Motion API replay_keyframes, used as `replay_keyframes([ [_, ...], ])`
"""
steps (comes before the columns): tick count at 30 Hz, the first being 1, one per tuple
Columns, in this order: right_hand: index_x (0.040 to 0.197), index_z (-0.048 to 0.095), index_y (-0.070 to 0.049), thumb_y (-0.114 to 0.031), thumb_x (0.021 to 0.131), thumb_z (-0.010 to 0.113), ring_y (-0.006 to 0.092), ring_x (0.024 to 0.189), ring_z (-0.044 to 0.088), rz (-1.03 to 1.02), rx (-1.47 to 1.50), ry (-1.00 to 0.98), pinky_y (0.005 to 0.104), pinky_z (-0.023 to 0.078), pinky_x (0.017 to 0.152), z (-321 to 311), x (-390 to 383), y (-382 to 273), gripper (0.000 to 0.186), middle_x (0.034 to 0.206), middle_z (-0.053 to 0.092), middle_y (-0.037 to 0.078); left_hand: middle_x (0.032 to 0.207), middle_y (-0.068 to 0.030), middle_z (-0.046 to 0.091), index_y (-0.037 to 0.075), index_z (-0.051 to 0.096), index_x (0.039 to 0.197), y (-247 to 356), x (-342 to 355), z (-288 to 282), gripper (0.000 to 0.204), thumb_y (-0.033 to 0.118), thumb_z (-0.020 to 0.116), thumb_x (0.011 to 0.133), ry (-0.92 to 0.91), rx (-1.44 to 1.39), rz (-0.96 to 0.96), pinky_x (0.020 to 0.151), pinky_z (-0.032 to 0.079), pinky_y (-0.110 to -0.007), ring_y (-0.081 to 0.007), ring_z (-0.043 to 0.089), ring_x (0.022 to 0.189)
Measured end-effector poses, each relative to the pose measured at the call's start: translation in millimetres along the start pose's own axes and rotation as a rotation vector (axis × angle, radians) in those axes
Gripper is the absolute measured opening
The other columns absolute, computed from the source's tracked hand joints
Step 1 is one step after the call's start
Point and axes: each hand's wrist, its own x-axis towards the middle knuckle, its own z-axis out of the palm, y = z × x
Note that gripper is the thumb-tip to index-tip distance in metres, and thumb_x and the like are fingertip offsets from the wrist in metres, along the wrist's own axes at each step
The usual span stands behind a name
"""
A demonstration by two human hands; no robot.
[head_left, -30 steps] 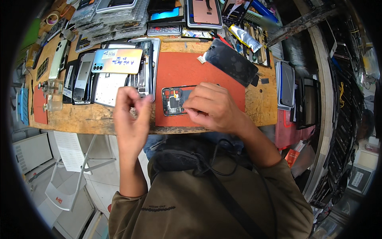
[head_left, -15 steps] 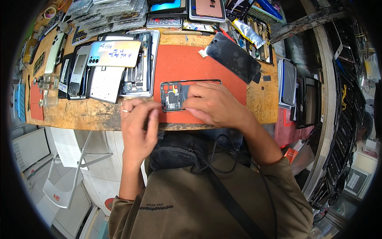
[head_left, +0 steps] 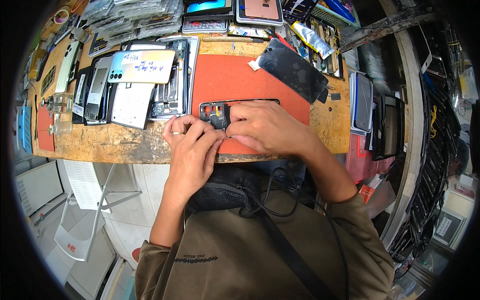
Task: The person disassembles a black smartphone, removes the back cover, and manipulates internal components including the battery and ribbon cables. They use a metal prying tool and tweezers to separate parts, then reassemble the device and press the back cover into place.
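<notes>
Opened phone: we see an opened phone (head_left: 216, 113) lying on the red mat (head_left: 235, 80), near the front edge of the surface (head_left: 125, 145), its back off and the inner parts showing at its left end.
Left hand: our left hand (head_left: 192, 145) rests at the front edge of the surface, a ring on one finger, fingertips curled toward the phone's lower left corner; we cannot tell whether they pinch anything.
Right hand: our right hand (head_left: 262, 127) lies across the phone and covers most of its right part, the fingers bent down onto the exposed left end; the grip looks narrow, but what it holds is hidden from us.
Dark back cover: a dark back cover (head_left: 292, 70) lies tilted at the far right corner of the mat, well apart from the hands.
Pale back cover: a pale back cover (head_left: 142, 66) with handwriting on it sits on a row of other phones and parts (head_left: 100, 92) toward the left of the surface.
Small bottles: small bottles (head_left: 55, 115) stand near the left edge.
Far edge: bagged parts (head_left: 130, 15) and boxed screens (head_left: 257, 10) are stacked there.
</notes>
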Motion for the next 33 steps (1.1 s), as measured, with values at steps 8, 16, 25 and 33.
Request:
replay_keyframes([
  [8, 0.1, 0.071, -0.009, -0.011, 0.088, 0.074, 0.0276, 0.099, 0.059, -0.008, -0.023, 0.077, 0.043, 0.047, 0.087, 9, -17, -3, 0.013, 0.102, 0.058, 0.006, 0.097, -0.0032, 0.059, 0.014, 0.078, 0.103, 3, 8, -11, 0.019, 0.003, 0.077, 0.088, -0.131, 0.108, 0.054, 0.119, 0.024, -0.059, -0.0296, 0.055, 0.112],
  [16, 0.098, 0.069, -0.009, -0.01, 0.087, 0.073, 0.0275, 0.097, 0.058, -0.001, -0.032, 0.132, 0.0418, 0.044, 0.086, 14, -21, -6, 0.012, 0.1, 0.057, 0.006, 0.102, -0.003, 0.061, 0.015, 0.076, 0.109, -4, 13, -8, 0.031, 0.0, 0.076, 0.082, -0.166, -0.005, 0.027, 0.121, 0.022, -0.058, -0.0312, 0.055, 0.112],
  [25, 0.096, 0.071, -0.009, -0.007, 0.085, 0.072, 0.028, 0.096, 0.059, 0.012, 0.012, 0.166, 0.0421, 0.044, 0.085, 16, -20, -4, 0.012, 0.099, 0.058, 0.007, 0.099, -0.0024, 0.061, 0.013, 0.076, 0.106, -9, 13, -10, 0.027, -0.001, 0.075, 0.084, -0.185, -0.042, 0.083, 0.121, 0.023, -0.059, -0.0315, 0.056, 0.111],
  [33, 0.094, 0.07, -0.009, -0.005, 0.085, 0.07, 0.0288, 0.098, 0.059, 0.022, 0.041, 0.211, 0.0421, 0.043, 0.086, 20, -17, -4, 0.009, 0.099, 0.057, 0.008, 0.098, -0.0032, 0.061, 0.013, 0.074, 0.103, -8, 11, -9, 0.016, 0.004, 0.075, 0.09, -0.14, -0.009, 0.064, 0.121, 0.025, -0.059, -0.0311, 0.056, 0.113],
])
